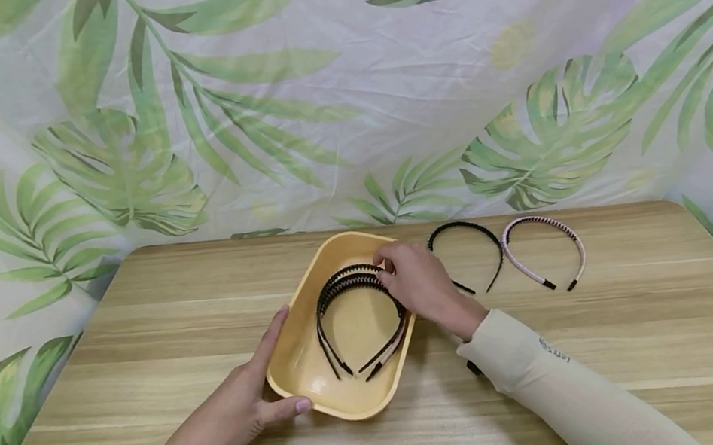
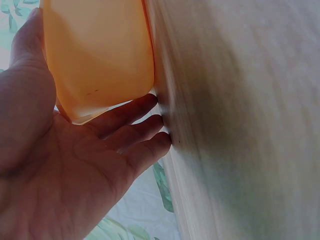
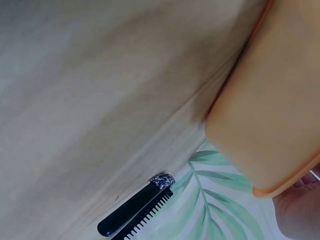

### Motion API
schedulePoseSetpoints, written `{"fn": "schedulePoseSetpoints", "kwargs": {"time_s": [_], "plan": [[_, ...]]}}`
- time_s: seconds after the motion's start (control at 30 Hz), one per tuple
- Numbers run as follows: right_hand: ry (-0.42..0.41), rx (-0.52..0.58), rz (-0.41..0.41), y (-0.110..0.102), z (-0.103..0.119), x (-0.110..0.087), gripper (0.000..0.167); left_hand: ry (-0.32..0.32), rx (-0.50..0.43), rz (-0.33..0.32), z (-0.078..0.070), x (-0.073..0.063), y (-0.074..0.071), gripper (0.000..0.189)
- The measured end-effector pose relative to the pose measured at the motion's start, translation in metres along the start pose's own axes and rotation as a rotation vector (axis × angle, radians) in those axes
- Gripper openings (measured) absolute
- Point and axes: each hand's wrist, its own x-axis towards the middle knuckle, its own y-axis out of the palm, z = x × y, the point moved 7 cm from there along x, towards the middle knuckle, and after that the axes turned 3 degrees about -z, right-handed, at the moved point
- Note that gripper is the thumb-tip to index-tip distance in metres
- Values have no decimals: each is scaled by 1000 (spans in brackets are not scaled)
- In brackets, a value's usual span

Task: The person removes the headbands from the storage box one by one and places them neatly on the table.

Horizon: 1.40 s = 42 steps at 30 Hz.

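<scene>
A pale-yellow plastic basin (image 1: 293, 357) sits on the table, with several thin headbands (image 1: 318, 319) nested inside, mostly black, plus one with a pink leg. My left hand (image 1: 232, 411) spans the basin's near left corner. Its thumb lies along the near side and its fingers along the left wall; in the left wrist view some fingertips touch the tabletop. Over the right rim reaches my right hand (image 1: 415, 279), pinching the top of a headband in the basin. Those fingertips are partly hidden behind the rim in the right wrist view.
Right of the basin, a black headband (image 1: 489, 238) and a pink headband (image 1: 566, 231) lie on the wooden table (image 1: 652, 333). In the right wrist view, the black headband's toothed band (image 3: 140, 207) shows at the bottom. A leaf-print cloth (image 1: 410, 116) hangs behind the table.
</scene>
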Motion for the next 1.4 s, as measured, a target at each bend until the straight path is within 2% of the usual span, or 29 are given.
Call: {"fn": "schedulePoseSetpoints", "kwargs": {"time_s": [0.53, 0.9, 1.4], "plan": [[-29, -20, -35, -3, 5, 2, 13, 1, -15, 1, 0, 0, 0, 119], [16, 12, 9, -8, 7, 4, 16, -3, -9, 2, -1, 0, 0, 119], [-2, 84, 33, -19, 12, 3, 24, -2, -7, 7, 0, 0, 0, 120]]}}
